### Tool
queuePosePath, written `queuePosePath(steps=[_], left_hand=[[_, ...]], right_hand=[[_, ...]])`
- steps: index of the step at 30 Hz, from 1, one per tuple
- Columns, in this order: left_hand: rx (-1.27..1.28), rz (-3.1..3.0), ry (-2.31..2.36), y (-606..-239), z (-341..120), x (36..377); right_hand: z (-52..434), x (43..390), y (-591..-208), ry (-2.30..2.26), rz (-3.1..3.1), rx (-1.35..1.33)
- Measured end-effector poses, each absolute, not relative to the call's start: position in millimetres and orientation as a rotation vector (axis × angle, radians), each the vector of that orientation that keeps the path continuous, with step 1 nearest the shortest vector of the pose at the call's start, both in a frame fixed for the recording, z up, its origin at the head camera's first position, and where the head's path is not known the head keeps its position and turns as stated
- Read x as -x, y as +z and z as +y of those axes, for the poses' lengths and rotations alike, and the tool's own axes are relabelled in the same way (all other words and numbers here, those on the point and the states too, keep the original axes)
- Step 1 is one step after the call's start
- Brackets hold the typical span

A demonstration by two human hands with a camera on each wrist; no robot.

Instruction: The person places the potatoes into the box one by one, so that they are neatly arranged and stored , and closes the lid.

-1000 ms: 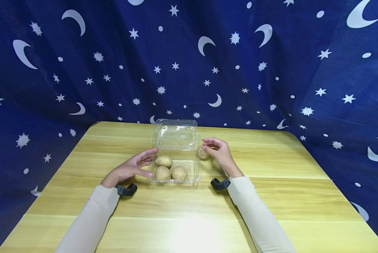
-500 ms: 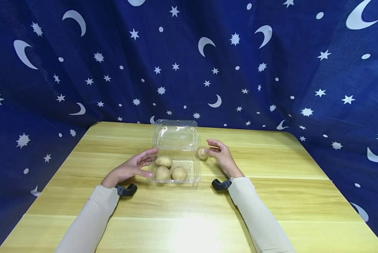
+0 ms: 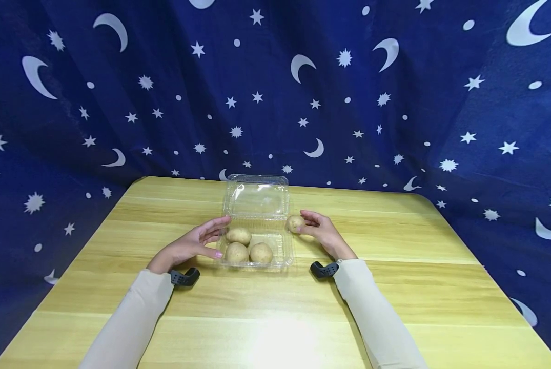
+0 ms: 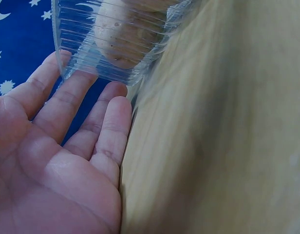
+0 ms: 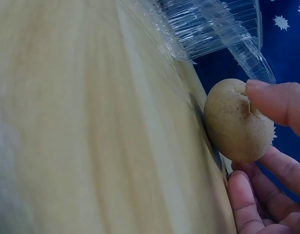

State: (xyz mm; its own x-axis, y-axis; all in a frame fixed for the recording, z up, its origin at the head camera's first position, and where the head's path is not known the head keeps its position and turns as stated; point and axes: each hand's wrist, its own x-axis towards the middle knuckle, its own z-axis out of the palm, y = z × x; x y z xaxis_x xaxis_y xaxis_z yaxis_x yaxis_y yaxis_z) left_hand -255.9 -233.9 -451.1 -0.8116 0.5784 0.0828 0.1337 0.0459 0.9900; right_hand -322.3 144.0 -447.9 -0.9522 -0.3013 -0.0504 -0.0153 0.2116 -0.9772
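Observation:
A clear plastic clamshell box (image 3: 282, 250) stands on the table with its lid (image 3: 257, 200) raised at the back. Three potatoes lie in its base: one potato (image 3: 239, 236) behind and two in front, one of them a rounder potato (image 3: 261, 252). My left hand (image 3: 193, 245) is at the box's left side, fingers extended; in the left wrist view its fingertips (image 4: 83, 77) touch the ribbed wall. Just right of the box, a further potato (image 5: 237, 122) sits on the table. My right hand (image 3: 323, 233) pinches it, thumb on one side and fingers curled around the other.
The wooden table (image 3: 238, 318) extends on both sides of the box and in front of it. A dark blue curtain (image 3: 174, 77) with moons and stars hangs behind the table. Each wrist wears a black band (image 3: 323, 269).
My right hand has come down and its fingers have closed around the loose potato's right side. The left hand, the box and the potatoes inside stay where they were.

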Motion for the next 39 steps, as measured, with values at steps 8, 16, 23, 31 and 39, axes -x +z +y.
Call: queuePosePath(steps=[8,16,23,31,39], left_hand=[[-0.715,2.005,1.812,-451,-234,256],[-0.714,1.989,1.816,-449,-233,256],[-0.709,1.994,1.819,-450,-233,256],[-0.699,1.988,1.824,-450,-232,255],[-0.709,1.997,1.818,-452,-233,255]], right_hand=[[143,321,-450,-1.819,2.292,0.305],[143,320,-449,-1.846,2.306,0.271],[146,323,-450,-1.898,2.269,0.237],[150,322,-447,-2.019,2.146,0.211],[156,322,-437,-2.089,2.022,0.252]])
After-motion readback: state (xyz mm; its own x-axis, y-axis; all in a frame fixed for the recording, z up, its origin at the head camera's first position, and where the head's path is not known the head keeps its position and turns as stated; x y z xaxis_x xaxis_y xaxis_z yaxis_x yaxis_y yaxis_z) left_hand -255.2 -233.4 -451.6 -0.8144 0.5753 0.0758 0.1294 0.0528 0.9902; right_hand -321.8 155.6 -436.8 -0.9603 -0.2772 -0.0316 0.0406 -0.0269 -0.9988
